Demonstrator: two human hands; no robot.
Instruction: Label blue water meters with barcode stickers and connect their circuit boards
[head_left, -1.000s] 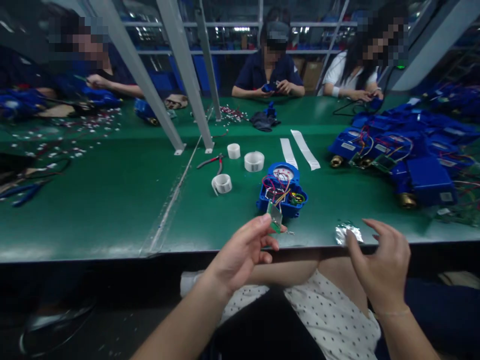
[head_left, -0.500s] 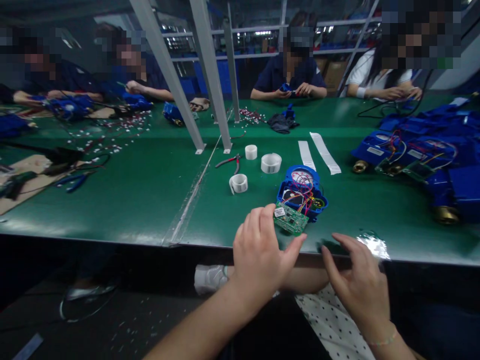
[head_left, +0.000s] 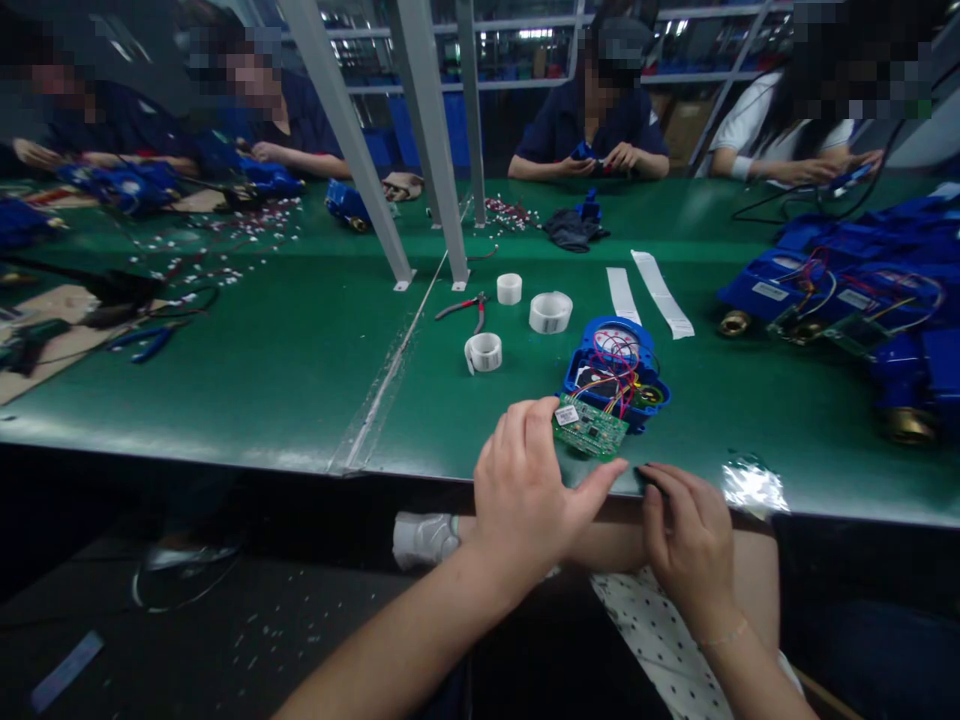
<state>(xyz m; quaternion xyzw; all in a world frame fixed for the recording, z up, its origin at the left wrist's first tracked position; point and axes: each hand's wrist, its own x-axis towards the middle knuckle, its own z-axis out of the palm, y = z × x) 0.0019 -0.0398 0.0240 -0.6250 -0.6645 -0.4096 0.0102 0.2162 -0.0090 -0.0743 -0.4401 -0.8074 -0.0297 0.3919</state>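
Note:
My left hand spans a green circuit board, fingertips at its left edge and thumb by its lower right corner. The board tilts at the front of an open blue meter housing, joined to it by red, yellow and other thin wires. A white label sticks to the board. Just right of it, at the table edge, my right hand has its fingers closed together. A small dark thing shows at those fingertips; its kind is unclear.
Label rolls, red-handled cutters and label strips lie beyond the housing. Shiny clear film sits at the right front edge. Blue meters pile up at right. Grey posts rise from the table; several co-workers sit opposite.
My right hand has moved left toward the board, and its spread fingers have closed together. The left hand keeps its place at the board. The view has shifted slightly.

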